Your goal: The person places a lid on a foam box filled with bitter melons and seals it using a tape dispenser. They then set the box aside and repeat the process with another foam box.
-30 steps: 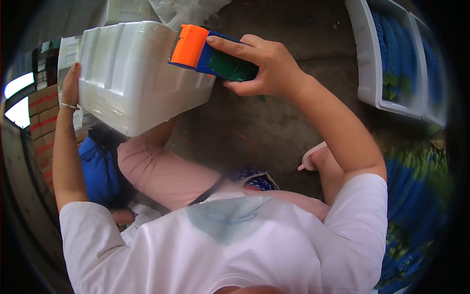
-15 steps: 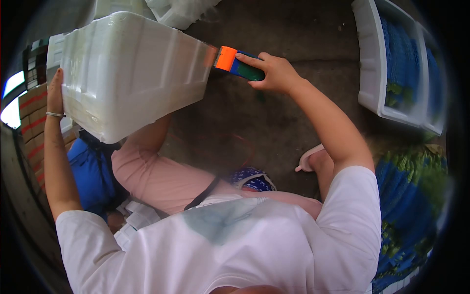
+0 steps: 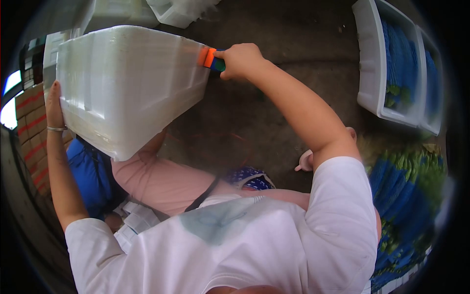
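Observation:
A large white foam box (image 3: 132,83) is tilted over my lap at the left, with clear tape on its near end. My left hand (image 3: 55,105) presses against the box's left end, its visible fingers pointing up; part of the hand is behind the edge. My right hand (image 3: 241,60) is closed around a blue and green scraper-like tool (image 3: 219,61) with an orange head. The orange head touches the box's right end near the top edge.
White crates (image 3: 369,63) holding blue netted bundles stand at the upper right. More blue nets with green vegetables (image 3: 401,196) lie at the right. Stacked brown cartons (image 3: 33,132) are at the far left. Another white container (image 3: 171,14) stands at the top.
My right hand has moved left with the tool, whose orange head now meets the box. The box and my left hand have shifted slightly down.

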The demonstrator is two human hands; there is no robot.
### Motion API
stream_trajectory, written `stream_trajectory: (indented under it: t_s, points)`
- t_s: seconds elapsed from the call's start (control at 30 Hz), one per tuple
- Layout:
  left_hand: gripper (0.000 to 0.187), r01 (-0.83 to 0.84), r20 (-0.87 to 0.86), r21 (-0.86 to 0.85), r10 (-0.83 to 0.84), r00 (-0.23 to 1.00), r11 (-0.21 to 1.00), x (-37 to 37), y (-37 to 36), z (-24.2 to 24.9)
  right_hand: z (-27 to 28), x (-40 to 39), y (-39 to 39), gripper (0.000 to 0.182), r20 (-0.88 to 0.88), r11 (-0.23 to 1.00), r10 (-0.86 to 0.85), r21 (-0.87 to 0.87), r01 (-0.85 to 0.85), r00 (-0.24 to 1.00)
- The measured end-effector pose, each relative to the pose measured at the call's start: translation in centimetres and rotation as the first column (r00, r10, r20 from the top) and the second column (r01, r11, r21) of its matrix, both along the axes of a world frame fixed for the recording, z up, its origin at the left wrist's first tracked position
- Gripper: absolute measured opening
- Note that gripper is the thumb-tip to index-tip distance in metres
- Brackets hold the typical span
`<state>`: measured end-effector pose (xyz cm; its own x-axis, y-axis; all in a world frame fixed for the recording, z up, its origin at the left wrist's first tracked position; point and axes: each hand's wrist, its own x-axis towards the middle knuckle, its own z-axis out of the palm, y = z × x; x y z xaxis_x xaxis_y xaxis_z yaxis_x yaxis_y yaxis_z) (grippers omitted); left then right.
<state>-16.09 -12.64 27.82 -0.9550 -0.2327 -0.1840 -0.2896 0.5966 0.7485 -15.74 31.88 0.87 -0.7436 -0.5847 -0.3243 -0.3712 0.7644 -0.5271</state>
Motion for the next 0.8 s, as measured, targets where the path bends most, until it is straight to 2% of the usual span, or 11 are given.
stream_trajectory:
  t_s: [0.07,0.13,0.23,0.3,0.33,0.43,0.5,0.53,0.63,0.7,0.8]
  points:
    - [0.041,0.033,-0.009,-0.036,-0.033,0.999,0.999,0.4,0.4,-0.1,0.4,-2.9,-1.2,0.052,0.253,0.997,-0.046,0.065,0.03,0.966]
    - [0.043,0.038,-0.014,-0.111,-0.04,0.999,0.993,0.0,0.9,-0.1,0.8,-5.8,-1.1,0.048,0.638,0.992,-0.099,0.005,0.125,0.764]
    - [0.045,0.116,0.0,-0.188,-0.118,0.993,0.975,0.2,1.9,0.2,0.8,-6.1,0.1,0.05,0.581,0.992,-0.086,-0.022,0.122,0.809]
    - [0.045,0.144,0.034,-0.157,-0.14,0.99,0.977,0.2,1.8,0.5,0.1,-4.7,1.3,0.047,0.665,0.98,-0.177,0.053,0.19,0.726]
    - [0.046,0.164,0.057,-0.129,-0.158,0.986,0.978,-0.3,1.9,0.4,-0.3,-3.7,1.9,0.045,0.561,0.984,-0.165,0.146,0.099,0.811]
    - [0.047,0.121,-0.101,-0.184,-0.141,0.985,0.976,4.4,-0.2,0.2,-2.7,0.0,2.7,0.042,0.352,0.928,-0.129,0.371,-0.012,0.927]
    - [0.046,0.15,-0.109,-0.196,-0.174,0.979,0.969,5.6,0.7,0.3,-2.2,1.0,5.5,0.047,0.438,0.931,-0.233,0.357,0.07,0.868]
    - [0.046,0.173,-0.122,-0.199,-0.199,0.972,0.965,6.2,1.8,-0.3,-2.6,0.9,7.1,0.05,0.511,0.939,-0.271,0.328,0.106,0.816]
    - [0.044,0.227,-0.12,-0.171,-0.249,0.961,0.959,5.2,8.4,-1.7,-1.1,0.1,12.8,0.057,0.586,0.878,-0.408,0.043,0.476,0.7]
    - [0.04,0.316,-0.06,-0.138,-0.326,0.943,0.939,4.4,16.1,-1.8,3.0,-0.1,16.3,0.058,0.659,0.722,-0.417,-0.178,0.668,0.626]
    - [0.043,0.308,0.0,-0.412,-0.337,0.941,0.858,2.5,23.1,-2.2,10.4,1.3,20.2,0.052,0.78,0.327,-0.235,-0.499,0.803,0.58]
